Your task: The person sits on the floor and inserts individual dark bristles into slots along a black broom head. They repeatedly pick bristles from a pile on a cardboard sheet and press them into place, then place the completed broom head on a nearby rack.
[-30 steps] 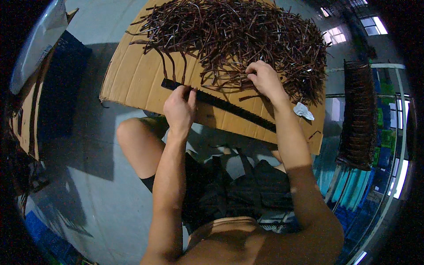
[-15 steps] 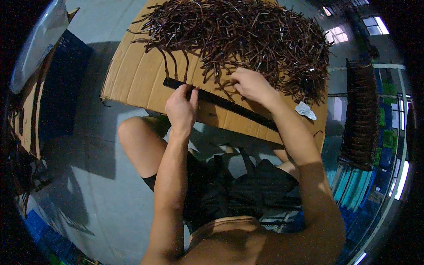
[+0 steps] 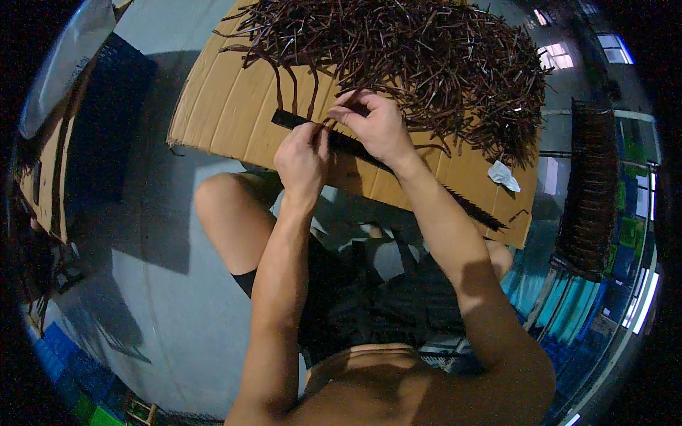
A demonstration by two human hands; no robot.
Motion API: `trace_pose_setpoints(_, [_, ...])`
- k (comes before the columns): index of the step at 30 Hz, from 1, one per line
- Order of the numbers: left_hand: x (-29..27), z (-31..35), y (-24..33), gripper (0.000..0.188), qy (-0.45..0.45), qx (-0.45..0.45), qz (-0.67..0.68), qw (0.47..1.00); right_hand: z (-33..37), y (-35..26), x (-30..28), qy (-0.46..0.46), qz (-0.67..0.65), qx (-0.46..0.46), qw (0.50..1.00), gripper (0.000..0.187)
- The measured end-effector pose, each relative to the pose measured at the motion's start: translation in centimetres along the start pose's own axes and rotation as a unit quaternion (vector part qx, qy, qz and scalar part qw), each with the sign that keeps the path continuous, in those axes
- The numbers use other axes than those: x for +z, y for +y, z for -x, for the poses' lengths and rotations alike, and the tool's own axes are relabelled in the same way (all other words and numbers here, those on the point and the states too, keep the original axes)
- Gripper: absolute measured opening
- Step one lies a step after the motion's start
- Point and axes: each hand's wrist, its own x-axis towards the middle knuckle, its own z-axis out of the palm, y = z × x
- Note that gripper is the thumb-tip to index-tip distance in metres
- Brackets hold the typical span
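A long black toothed strip (image 3: 472, 207) lies aslant across the near part of a cardboard sheet. My left hand (image 3: 302, 157) is closed, its fingers pinching the strip near its left end. Beside it, my right hand (image 3: 380, 131) is closed on a thin brown twig-like piece, whose lower end meets the left fingertips at the strip. Two or three similar brown strands (image 3: 295, 91) stand out from the strip's left end toward the pile. That big tangled pile of dark brown twig-like pieces (image 3: 433, 60) covers the far part of the cardboard.
The cardboard sheet (image 3: 220, 99) sits in front of my knees. A crumpled white paper (image 3: 504, 176) rests near its right edge. To the right, a rack holds a dark row of hanging strands (image 3: 587, 184). A dark blue panel (image 3: 106, 135) stands at left.
My right hand has moved left from the pile's edge to my left fingertips, bringing a brown piece to the strip. The whole view has shifted slightly.
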Motion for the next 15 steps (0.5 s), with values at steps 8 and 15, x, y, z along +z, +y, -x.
trace_pose_setpoints(8, [0.13,0.05,0.12,0.014,-0.001,0.009,-0.019,1.000,0.69,0.48,0.76,0.013,-0.073,0.058,0.996,0.010])
trace_pose_setpoints(15, [0.23,-0.03,0.01,0.015,-0.011,-0.009,-0.015,1.000,0.70,0.85,0.76,0.016,-0.073,0.026,0.997,0.009])
